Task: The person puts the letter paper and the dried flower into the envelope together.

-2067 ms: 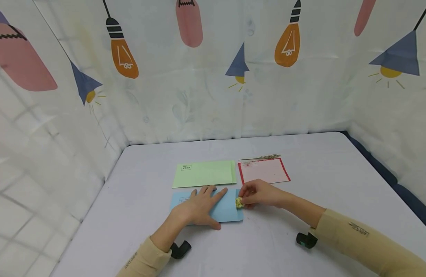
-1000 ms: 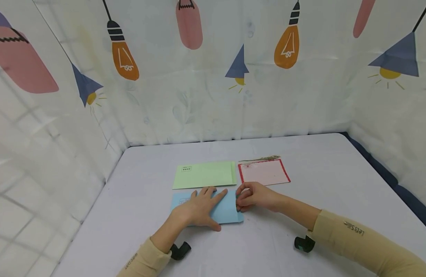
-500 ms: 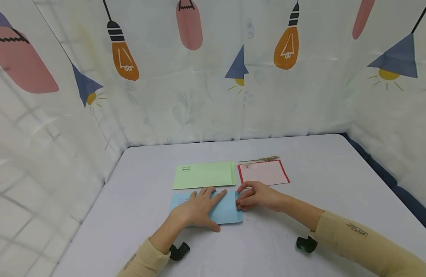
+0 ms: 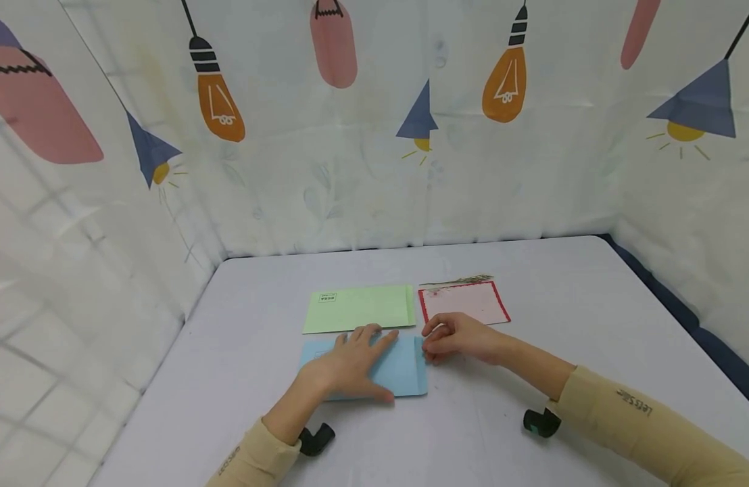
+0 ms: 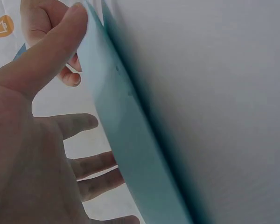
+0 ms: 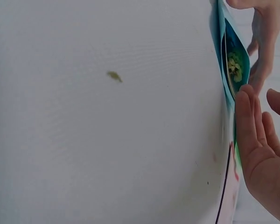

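A blue envelope [image 4: 405, 368] lies flat in front, its flap end to the right. My left hand [image 4: 350, 368] rests spread across it, the thumb at its near edge. In the left wrist view the envelope's side [image 5: 123, 112] runs along the fingertips. At the flap end my right hand [image 4: 456, 338] touches the corner, fingers fairly straight and thumb apart in the right wrist view. Inside the gaping envelope mouth sits a yellow-green flower cluster [image 6: 234, 67], with a pale edge beside it.
Behind the blue envelope lies a green envelope [image 4: 359, 309]. To its right is a pink card [image 4: 466, 302] with a red border, and a dried sprig [image 4: 466, 278] along its far edge. A small green crumb [image 6: 114, 76] lies on the white tablecloth.
The yellow flower cluster, earlier between the right fingers at the envelope's mouth, has gone inside. My right hand has drawn back slightly to the right; the left thumb has shifted a little right.
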Motion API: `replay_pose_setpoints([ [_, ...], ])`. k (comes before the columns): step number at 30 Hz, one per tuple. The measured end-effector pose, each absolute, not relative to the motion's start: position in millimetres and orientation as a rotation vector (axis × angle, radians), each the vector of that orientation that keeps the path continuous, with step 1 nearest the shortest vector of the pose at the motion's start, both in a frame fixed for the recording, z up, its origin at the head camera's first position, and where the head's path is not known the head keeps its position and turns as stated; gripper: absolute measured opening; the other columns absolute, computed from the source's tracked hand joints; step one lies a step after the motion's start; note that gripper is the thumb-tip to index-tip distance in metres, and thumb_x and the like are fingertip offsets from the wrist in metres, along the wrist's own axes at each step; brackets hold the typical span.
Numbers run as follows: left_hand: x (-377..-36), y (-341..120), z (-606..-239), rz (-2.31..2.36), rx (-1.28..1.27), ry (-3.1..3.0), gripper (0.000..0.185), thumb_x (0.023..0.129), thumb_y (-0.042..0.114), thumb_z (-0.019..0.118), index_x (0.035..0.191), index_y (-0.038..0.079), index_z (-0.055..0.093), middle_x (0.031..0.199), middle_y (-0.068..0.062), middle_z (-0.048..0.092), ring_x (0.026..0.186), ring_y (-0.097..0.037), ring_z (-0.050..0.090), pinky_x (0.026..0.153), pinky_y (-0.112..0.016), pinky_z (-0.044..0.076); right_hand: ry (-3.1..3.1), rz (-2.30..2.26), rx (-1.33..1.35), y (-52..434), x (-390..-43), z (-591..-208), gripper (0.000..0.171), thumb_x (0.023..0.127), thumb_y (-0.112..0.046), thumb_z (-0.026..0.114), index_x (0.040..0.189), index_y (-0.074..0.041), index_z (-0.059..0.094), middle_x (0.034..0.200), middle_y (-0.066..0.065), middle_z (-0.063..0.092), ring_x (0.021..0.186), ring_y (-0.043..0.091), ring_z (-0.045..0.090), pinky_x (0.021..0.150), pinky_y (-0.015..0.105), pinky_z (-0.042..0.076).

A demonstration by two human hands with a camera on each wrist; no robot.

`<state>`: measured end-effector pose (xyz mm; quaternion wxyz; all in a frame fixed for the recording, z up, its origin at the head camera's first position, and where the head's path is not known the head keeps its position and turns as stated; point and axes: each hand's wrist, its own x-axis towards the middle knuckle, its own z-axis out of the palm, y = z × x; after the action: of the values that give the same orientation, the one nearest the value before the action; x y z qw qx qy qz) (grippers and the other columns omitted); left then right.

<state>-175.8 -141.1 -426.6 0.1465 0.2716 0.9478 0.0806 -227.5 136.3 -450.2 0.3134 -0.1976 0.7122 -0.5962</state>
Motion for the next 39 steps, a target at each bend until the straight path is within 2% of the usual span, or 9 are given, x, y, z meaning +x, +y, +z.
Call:
replay_pose_setpoints([
  [5, -185, -142, -420, 0.234, 0.784, 2.745, 0.094, 0.09, 0.071, 0.063, 0.165, 0.024, 0.027, 0.16, -0.011, 0.029, 0.146, -0.033, 0.03, 0.113, -0.063, 0.025, 1.915, -1.564, -0.503, 138, -235, -449, 0.034, 0.098, -0.01, 0.07, 0.122, 0.009, 0.056, 0.102, 0.019, 0.072, 0.094, 0.032, 0.071, 0.087, 0.039, 0.058],
  [14, -209, -144, -406, 0.264, 0.744, 2.778, 0.087, 0.095, 0.066, 0.06, 0.165, 0.025, 0.028, 0.162, -0.012, 0.029, 0.147, -0.033, 0.029, 0.114, -0.06, 0.026, 2.014, -1.575, -0.442, 137, -250, -439, 0.032, 0.099, -0.014, 0.07, 0.122, 0.006, 0.059, 0.106, 0.017, 0.069, 0.1, 0.03, 0.07, 0.089, 0.039, 0.057],
  [21, -222, -146, -399, 0.297, 0.694, 2.804, 0.084, 0.097, 0.058, 0.064, 0.164, 0.022, 0.029, 0.162, -0.015, 0.028, 0.148, -0.035, 0.028, 0.114, -0.063, 0.025, 2.052, -1.645, -0.356, 132, -260, -434, 0.032, 0.1, -0.013, 0.069, 0.124, 0.006, 0.059, 0.113, 0.019, 0.065, 0.101, 0.032, 0.069, 0.092, 0.04, 0.056],
  [27, -234, -145, -398, 0.276, 0.655, 2.828, 0.084, 0.097, 0.055, 0.066, 0.164, 0.019, 0.029, 0.161, -0.018, 0.029, 0.147, -0.038, 0.028, 0.112, -0.066, 0.027, 2.083, -1.667, -0.263, 125, -269, -437, 0.042, 0.099, -0.016, 0.07, 0.134, 0.003, 0.055, 0.12, 0.017, 0.064, 0.105, 0.028, 0.068, 0.091, 0.038, 0.056],
  [34, -245, -145, -400, 0.306, 0.591, 2.825, 0.086, 0.096, 0.05, 0.069, 0.164, 0.017, 0.029, 0.162, -0.019, 0.028, 0.149, -0.039, 0.025, 0.113, -0.07, 0.02, 2.006, -1.734, -0.28, 117, -280, -444, 0.049, 0.102, -0.015, 0.067, 0.141, 0.007, 0.049, 0.126, 0.021, 0.064, 0.111, 0.03, 0.068, 0.095, 0.039, 0.054],
  [39, -252, -145, -408, 0.313, 0.544, 2.81, 0.089, 0.093, 0.05, 0.073, 0.164, 0.018, 0.029, 0.163, -0.018, 0.026, 0.151, -0.038, 0.023, 0.114, -0.069, 0.019, 1.995, -1.729, -0.248, 108, -284, -446, 0.048, 0.103, -0.011, 0.065, 0.142, 0.009, 0.047, 0.125, 0.023, 0.064, 0.109, 0.029, 0.068, 0.095, 0.038, 0.053],
])
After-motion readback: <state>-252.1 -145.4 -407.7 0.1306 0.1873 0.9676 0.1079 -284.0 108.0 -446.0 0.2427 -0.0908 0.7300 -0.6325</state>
